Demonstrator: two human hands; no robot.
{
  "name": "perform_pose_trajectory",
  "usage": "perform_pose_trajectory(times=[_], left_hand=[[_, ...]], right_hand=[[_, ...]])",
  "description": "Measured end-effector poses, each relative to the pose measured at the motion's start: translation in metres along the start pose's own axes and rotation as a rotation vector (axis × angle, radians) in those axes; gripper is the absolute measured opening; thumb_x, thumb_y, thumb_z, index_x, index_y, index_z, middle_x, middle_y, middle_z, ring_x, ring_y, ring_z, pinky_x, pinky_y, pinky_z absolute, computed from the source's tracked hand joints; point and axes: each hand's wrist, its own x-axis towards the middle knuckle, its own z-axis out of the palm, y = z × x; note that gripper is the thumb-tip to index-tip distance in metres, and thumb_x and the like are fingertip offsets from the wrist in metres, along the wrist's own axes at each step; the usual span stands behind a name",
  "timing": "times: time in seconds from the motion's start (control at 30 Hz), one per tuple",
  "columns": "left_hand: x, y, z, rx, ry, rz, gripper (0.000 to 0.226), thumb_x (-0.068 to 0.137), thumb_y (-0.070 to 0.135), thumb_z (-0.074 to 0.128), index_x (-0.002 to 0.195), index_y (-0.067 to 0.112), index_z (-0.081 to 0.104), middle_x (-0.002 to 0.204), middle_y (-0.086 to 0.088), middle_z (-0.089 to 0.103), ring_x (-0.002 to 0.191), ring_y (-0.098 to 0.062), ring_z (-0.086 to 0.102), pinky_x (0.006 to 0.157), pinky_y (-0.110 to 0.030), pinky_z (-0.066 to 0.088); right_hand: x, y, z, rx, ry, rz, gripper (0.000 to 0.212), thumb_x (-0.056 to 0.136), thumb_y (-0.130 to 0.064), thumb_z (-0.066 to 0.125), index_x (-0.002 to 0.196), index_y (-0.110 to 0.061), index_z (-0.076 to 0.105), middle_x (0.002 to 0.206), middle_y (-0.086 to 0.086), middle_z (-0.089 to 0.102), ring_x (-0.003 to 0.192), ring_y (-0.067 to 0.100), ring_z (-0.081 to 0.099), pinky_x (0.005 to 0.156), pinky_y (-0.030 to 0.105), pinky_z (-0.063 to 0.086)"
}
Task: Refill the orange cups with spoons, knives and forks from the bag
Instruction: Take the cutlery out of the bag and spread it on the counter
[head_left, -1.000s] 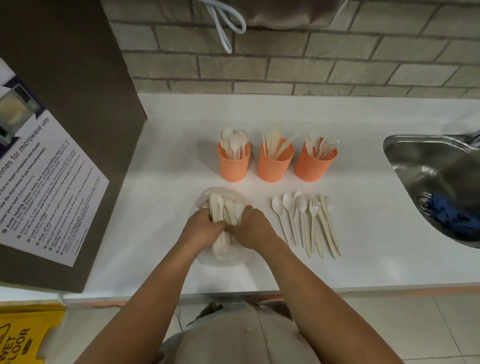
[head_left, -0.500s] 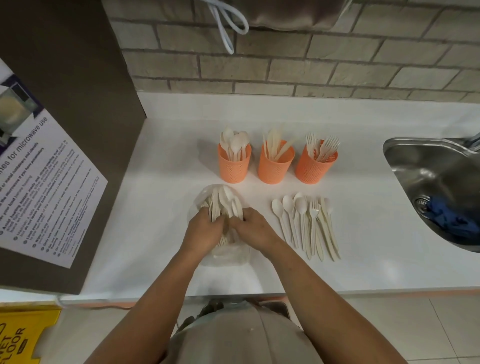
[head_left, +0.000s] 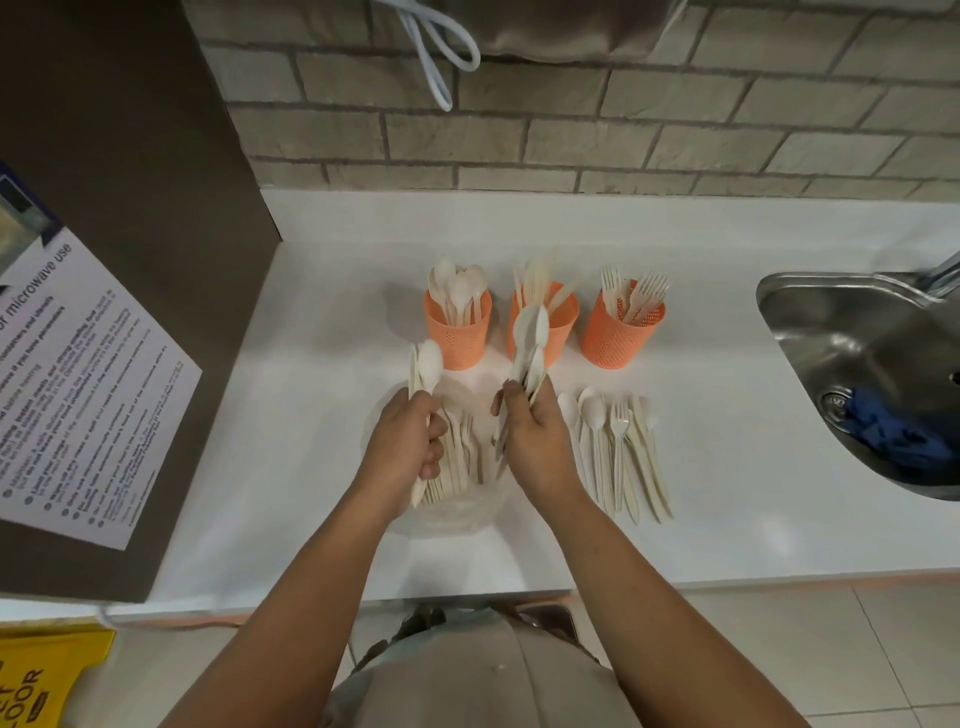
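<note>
Three orange cups stand in a row on the white counter: the spoon cup at left, the knife cup in the middle, the fork cup at right. A clear plastic bag of cream cutlery lies in front of them. My left hand grips a bundle of spoons above the bag. My right hand grips another bundle of spoons, its bowls raised in front of the knife cup. More cutlery lies in the bag between my hands.
Loose spoons, a fork and knives lie in a row right of the bag. A steel sink with a blue cloth is at the far right. A brown cabinet side with a microwave notice stands at left. A brick wall is behind.
Both hands have come up out of the bag and moved apart, each lifting a bundle of spoons; before, they were pressed together inside the bag.
</note>
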Motion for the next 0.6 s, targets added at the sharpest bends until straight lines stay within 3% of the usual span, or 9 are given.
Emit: perform_pose_trajectory(times=[0.1, 0.23, 0.37, 0.5, 0.6], left_hand=[[-0.005, 0.013, 0.010, -0.102, -0.033, -0.024, 0.009, 0.096, 0.023, 0.043, 0.094, 0.016, 0.047, 0.063, 0.001, 0.042, 0.045, -0.011, 0.029, 0.044, -0.024, 0.022], [-0.011, 0.020, 0.033, -0.173, -0.053, -0.063, 0.011, 0.096, 0.021, 0.043, 0.098, 0.014, 0.052, 0.065, -0.001, 0.046, 0.045, -0.013, 0.035, 0.044, -0.023, 0.029], [-0.011, 0.010, 0.068, -0.050, -0.039, -0.024, 0.010, 0.098, 0.019, 0.043, 0.102, 0.013, 0.051, 0.080, -0.006, 0.053, 0.052, -0.017, 0.047, 0.046, -0.029, 0.043], [-0.008, -0.010, 0.096, 0.098, -0.053, -0.031, 0.014, 0.092, 0.019, 0.053, 0.104, 0.011, 0.053, 0.085, -0.010, 0.062, 0.062, -0.024, 0.060, 0.050, -0.032, 0.054], [-0.003, -0.023, 0.106, 0.200, -0.048, -0.047, 0.035, 0.077, 0.032, 0.062, 0.108, 0.019, 0.055, 0.087, -0.010, 0.071, 0.073, -0.028, 0.073, 0.062, -0.046, 0.064]], right_hand=[[0.007, -0.007, -0.018, -0.025, 0.044, 0.013, 0.014, 0.106, -0.026, 0.043, 0.094, -0.021, 0.049, 0.071, 0.001, 0.046, 0.062, 0.019, 0.046, 0.059, 0.039, 0.045], [0.010, -0.002, -0.051, -0.394, -0.046, 0.066, 0.022, 0.104, -0.025, 0.043, 0.089, -0.010, 0.047, 0.076, 0.000, 0.051, 0.066, 0.018, 0.048, 0.056, 0.030, 0.037], [0.004, 0.020, -0.072, -0.724, -0.090, 0.130, 0.021, 0.105, -0.026, 0.043, 0.095, -0.009, 0.049, 0.082, 0.003, 0.054, 0.068, 0.022, 0.050, 0.056, 0.036, 0.032], [0.002, 0.036, -0.078, -0.809, -0.100, 0.133, 0.023, 0.106, -0.024, 0.040, 0.100, -0.004, 0.050, 0.088, 0.010, 0.060, 0.080, 0.035, 0.059, 0.067, 0.039, 0.039], [0.005, 0.040, -0.085, -0.815, -0.084, 0.135, 0.021, 0.106, -0.025, 0.040, 0.099, -0.007, 0.046, 0.089, 0.011, 0.063, 0.078, 0.034, 0.059, 0.066, 0.038, 0.041]])
